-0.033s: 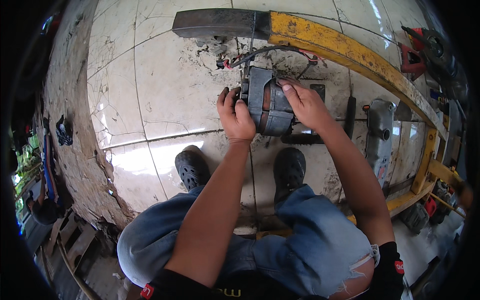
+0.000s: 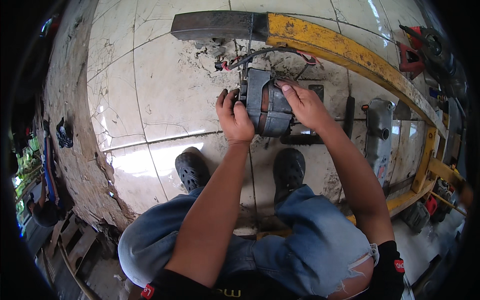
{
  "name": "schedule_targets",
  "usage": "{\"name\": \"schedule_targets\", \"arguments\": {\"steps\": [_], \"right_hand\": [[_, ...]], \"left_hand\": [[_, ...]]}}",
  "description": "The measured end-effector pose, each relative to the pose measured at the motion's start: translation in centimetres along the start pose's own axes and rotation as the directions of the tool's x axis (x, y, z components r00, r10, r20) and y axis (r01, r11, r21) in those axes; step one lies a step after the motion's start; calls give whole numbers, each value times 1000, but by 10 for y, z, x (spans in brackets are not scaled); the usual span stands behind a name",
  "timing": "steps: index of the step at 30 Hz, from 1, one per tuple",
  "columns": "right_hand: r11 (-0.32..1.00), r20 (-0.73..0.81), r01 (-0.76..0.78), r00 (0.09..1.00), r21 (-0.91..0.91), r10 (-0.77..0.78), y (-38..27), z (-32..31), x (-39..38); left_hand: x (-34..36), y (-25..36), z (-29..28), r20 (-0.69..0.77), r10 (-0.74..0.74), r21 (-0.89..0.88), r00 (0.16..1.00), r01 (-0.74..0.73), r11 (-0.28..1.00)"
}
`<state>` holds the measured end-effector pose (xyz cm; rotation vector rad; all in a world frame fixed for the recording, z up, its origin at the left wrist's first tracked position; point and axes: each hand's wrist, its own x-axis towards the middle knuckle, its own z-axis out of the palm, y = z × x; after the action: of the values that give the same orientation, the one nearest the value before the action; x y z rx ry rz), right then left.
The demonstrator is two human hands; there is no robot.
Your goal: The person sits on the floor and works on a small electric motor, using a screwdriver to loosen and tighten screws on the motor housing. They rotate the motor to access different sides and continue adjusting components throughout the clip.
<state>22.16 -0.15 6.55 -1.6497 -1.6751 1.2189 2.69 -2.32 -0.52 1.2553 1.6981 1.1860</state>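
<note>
Alternator (image 2: 269, 102): between the two hands, gray with a brown band round its middle, over the tiled floor (image 2: 175, 95); whether its underside touches down is hidden.
Left grip: left hand (image 2: 235, 120) half curled against the left end, thumb nearest the casing; whether its bent fingers clasp anything cannot be told.
Right grip: right hand (image 2: 307, 105) partly closed on the far right side, thumb on top; the fingers' undersides are hidden.
Change since earlier: barely any; both hands keep the same places on the casing, and the whole view has shifted very slightly.
Near side: dark shoes (image 2: 192, 172) stand left and right, with bare tile between them; a dark bar (image 2: 302, 139) lies just beside the casing, near right.
Far side: a cable (image 2: 260, 53) curves close by, with a yellow beam (image 2: 330, 47) beyond as the far and right edge.
Right side: a black-handled tool (image 2: 349, 115), then a silver metal part (image 2: 378, 130), crowd the room.
Left side: open tile runs to a rough brown slab (image 2: 75, 115).
</note>
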Motion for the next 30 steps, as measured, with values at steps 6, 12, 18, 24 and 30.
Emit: {"name": "schedule_targets", "arguments": {"steps": [6, 12, 18, 24, 30], "right_hand": [[933, -25, 328, 942, -145, -335, 9, 3, -41], [985, -60, 166, 984, -43, -168, 12, 7, -26], [988, -92, 145, 985, -48, -149, 17, 3, -33], [904, 14, 346, 935, -251, -354, 7, 13, -44], [967, -71, 183, 978, -179, -198, 8, 17, -9]], "left_hand": [[2, -7, -6, 43, 33, 23, 999, -34, 999], [2, -3, -6, 51, 8, 11, 999, -8, 1000], [-2, -2, 0, 25, 35, 6, 999, -35, 999], [1, -4, -5, 10, 61, 45, 998, -61, 997], [1, -3, -3, 29, 36, 18, 999, -36, 999]]}}
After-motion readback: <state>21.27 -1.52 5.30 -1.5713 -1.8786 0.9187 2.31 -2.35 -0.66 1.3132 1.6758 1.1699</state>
